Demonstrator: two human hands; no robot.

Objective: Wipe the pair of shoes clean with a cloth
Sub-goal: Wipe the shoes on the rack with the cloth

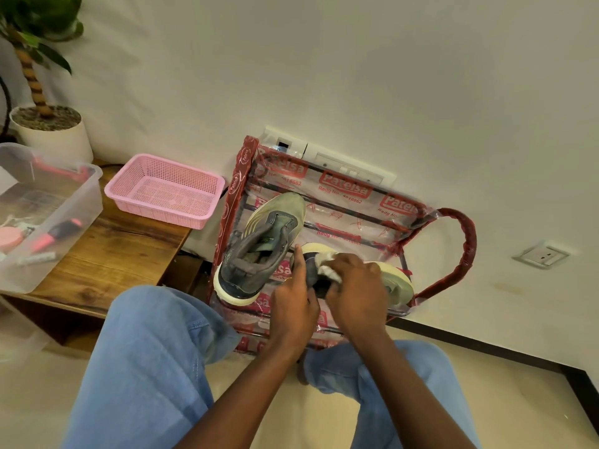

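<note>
Wiping is the step in hand in the head view, the only one there is. The right hand [355,286] has its fingers curled over a bunched white cloth [325,265] and presses it onto the dark upper of the tipped shoe [397,280], which lies on its side on the rack [460,241] with its pale sole turned outward. The left hand [293,303] grips the same shoe at its heel end, thumb raised along the side, steadying it. The upright shoe [259,251] stands just to the left on the same rack, touched by neither hand.

To do this well, the left hand should probably brace the shoe firmly while the cloth works in short strokes from upper to sole edge. Turning a fresh fold outward would help once the cloth soils (how dirty it is now cannot be told). The rack's thin bars and loose plastic wrap look like an unsteady base, so pressing hard might make the shoe slide.

Around them, a pink basket [165,189] and a clear box [48,215] of small items sit on a wooden table [123,254] to the left, with a potted plant [48,124] behind. The person's knees, in blue jeans, crowd the rack's near side. The upright shoe stands close enough for a wide stroke to nudge it.
</note>
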